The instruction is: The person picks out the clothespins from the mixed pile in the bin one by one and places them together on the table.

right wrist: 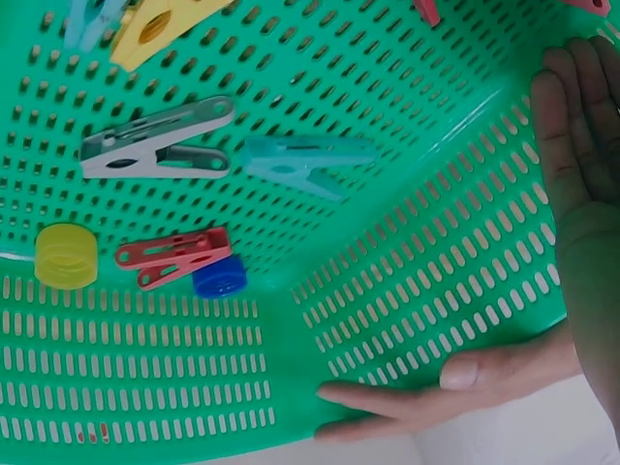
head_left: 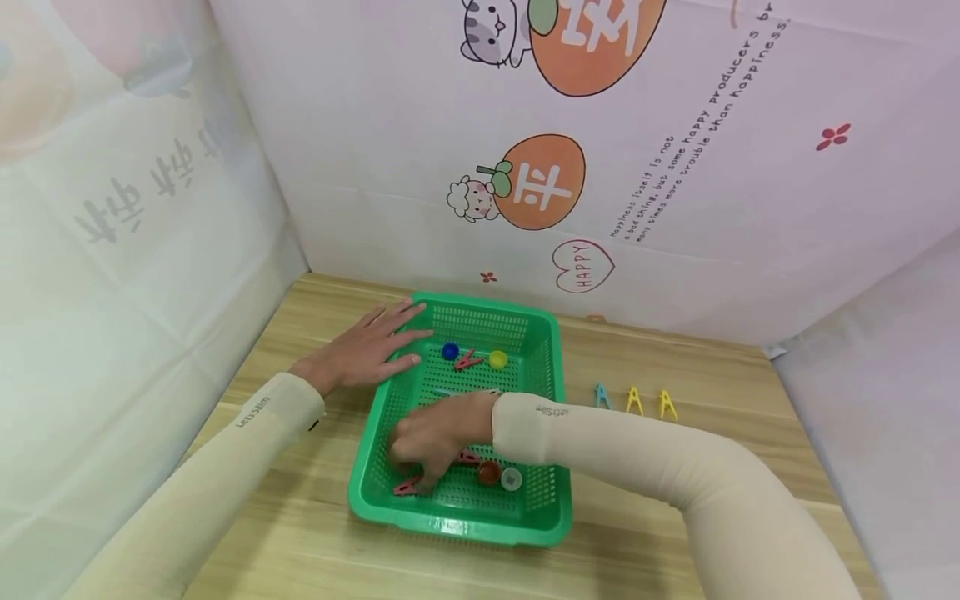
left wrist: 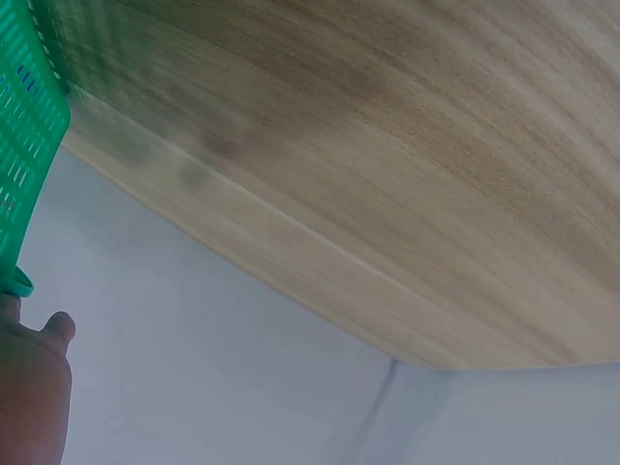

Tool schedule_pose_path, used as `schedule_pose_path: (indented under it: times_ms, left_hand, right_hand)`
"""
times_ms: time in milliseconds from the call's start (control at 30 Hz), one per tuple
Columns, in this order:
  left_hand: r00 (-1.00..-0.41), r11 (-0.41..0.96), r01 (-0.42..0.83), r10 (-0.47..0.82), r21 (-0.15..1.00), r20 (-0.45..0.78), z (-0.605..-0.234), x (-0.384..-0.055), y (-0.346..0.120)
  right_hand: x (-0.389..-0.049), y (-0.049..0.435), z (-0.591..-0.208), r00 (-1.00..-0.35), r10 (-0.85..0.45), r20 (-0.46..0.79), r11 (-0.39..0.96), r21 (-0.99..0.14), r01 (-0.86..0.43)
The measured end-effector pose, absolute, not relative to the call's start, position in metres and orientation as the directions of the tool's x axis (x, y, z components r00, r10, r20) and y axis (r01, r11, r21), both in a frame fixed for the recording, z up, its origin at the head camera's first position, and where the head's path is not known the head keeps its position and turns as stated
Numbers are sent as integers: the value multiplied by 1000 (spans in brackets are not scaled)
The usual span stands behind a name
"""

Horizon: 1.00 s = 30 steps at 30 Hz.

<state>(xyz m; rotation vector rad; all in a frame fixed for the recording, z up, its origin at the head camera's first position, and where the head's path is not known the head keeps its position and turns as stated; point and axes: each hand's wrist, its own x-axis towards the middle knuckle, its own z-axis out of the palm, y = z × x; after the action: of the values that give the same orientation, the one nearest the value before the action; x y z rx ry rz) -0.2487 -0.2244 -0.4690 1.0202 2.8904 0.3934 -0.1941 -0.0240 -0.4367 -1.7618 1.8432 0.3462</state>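
A green perforated plastic basket (head_left: pixel 457 525) stands on a wooden table. My left hand (head_left: pixel 367 346) rests on its left rim with the fingers spread and straight. My right hand (head_left: pixel 435 433) reaches down inside, fingers lowered to the basket's left side, near a red clothespin (head_left: pixel 406 487); in the right wrist view its fingers look loosely extended, and I see nothing held. Also in the basket lie a grey clothespin (right wrist: pixel 160 145), a light blue clothespin (right wrist: pixel 300 163), a yellow clothespin (right wrist: pixel 170 29), another red clothespin (head_left: pixel 468 360), a blue cap (head_left: pixel 450 351) and a yellow cap (head_left: pixel 498 359).
A brown-red cap (head_left: pixel 489 473) and a whitish cap (head_left: pixel 512 479) lie near the basket's front. On the table to the right stand a blue clothespin (head_left: pixel 602 396) and two yellow clothespins (head_left: pixel 634 401). Printed white sheets (head_left: pixel 420 167) enclose the table's back and sides.
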Motion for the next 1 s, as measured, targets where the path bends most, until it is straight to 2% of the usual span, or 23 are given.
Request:
schedule_pose_path:
  times_ms: [533, 733, 1000]
  left_hand:
    - [-782, 751, 612, 622, 250, 44, -470, -249, -225]
    - [-784, 753, 608, 619, 252, 42, -470, -248, -224]
    - [-784, 748, 611, 617, 259, 67, -469, -246, -223]
  right_hand:
    - [-182, -22, -451, -22, -805, -592, 79, -71, -994]
    - [-181, -20, -453, -43, -809, -587, 85, -44, -995]
    - [-183, -18, -453, -38, -824, -566, 73, -40, -996]
